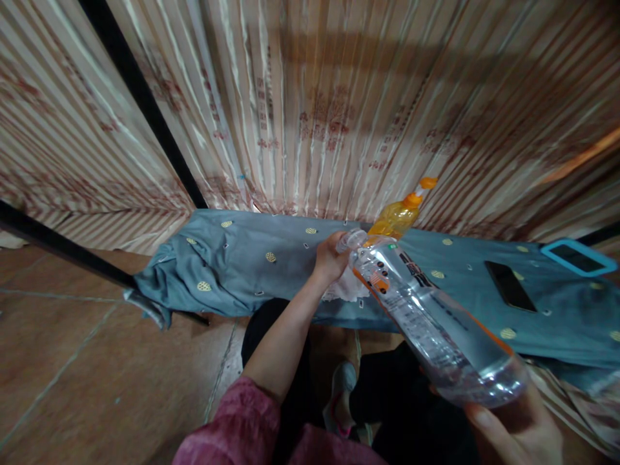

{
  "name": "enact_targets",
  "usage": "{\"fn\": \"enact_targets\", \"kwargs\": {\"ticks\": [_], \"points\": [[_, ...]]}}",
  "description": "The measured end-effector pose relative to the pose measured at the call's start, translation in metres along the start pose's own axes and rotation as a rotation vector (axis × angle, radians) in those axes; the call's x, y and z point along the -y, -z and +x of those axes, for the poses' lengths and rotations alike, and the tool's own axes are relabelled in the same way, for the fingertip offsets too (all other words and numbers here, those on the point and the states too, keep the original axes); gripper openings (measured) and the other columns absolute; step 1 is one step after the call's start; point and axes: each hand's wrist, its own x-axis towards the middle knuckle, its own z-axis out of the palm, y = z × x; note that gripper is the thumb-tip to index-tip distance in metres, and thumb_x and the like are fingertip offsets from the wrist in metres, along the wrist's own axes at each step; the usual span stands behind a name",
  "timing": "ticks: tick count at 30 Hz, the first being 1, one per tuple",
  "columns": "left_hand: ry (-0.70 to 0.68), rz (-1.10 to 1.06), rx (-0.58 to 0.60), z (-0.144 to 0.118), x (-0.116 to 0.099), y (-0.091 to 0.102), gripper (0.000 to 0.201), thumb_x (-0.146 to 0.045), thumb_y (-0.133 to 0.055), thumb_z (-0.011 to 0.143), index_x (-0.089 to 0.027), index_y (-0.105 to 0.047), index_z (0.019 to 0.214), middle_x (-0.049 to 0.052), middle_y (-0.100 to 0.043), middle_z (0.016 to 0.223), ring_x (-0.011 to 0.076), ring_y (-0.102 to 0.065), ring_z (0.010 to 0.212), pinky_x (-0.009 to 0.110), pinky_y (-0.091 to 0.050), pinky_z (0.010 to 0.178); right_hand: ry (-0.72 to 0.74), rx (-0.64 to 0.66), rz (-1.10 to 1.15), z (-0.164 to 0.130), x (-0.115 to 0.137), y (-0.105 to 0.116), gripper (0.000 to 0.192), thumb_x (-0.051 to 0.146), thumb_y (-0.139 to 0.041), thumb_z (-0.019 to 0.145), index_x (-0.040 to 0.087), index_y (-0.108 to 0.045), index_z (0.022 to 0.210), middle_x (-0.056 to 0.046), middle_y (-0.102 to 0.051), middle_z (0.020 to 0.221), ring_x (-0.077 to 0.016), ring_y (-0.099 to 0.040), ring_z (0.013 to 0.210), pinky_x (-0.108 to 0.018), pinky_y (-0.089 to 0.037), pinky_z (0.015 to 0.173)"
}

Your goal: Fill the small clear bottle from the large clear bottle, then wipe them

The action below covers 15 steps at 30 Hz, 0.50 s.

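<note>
A large clear plastic bottle [436,310] with an orange-and-black label lies tilted across my view, its neck pointing away to the left and its base toward me. My right hand [513,423] supports the base, thumb along the underside. Around the neck end, my left hand [332,259] is closed, its fingers partly hidden behind the clear plastic. Just beyond the neck stands a smaller bottle of yellow liquid [392,218] with an orange top, its lower part hidden by the clear bottle. A whitish tissue or cloth [347,287] lies beneath my left hand.
A bench covered with grey-blue pineapple-print cloth [242,258] runs crosswise before my knees. On its right lie a dark phone [511,287] and a blue-framed device [578,257]. Behind hangs a striped curtain [310,116]; black poles [145,103] stand at left.
</note>
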Motion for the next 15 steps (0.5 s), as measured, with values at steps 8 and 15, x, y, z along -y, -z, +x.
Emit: {"fn": "enact_targets", "kwargs": {"ticks": [8,15], "points": [[0.003,-0.018,0.005,-0.0010,0.0014,0.0001,0.014,-0.029,-0.072,0.091,-0.023,-0.079,0.101,0.006,-0.086,0.110,0.0275,-0.080,0.105,0.038,-0.063,0.097,-0.016,-0.001,0.039,0.0019,-0.0025,-0.0007,0.093,0.047,-0.100,0.061,0.026,-0.064,0.145,-0.011,-0.076,0.136,-0.0343,-0.070,0.129,-0.035,-0.061,0.098],[-0.020,-0.024,0.001,-0.0009,0.0037,0.0000,0.015,-0.026,-0.071,0.091,-0.021,-0.079,0.102,0.007,-0.087,0.110,0.0281,-0.081,0.104,0.038,-0.064,0.096,0.008,-0.005,-0.004,-0.0014,0.0010,-0.0022,0.096,0.052,-0.098,0.064,0.026,-0.062,0.149,-0.012,-0.074,0.141,-0.0366,-0.069,0.131,-0.039,-0.060,0.102]]}}
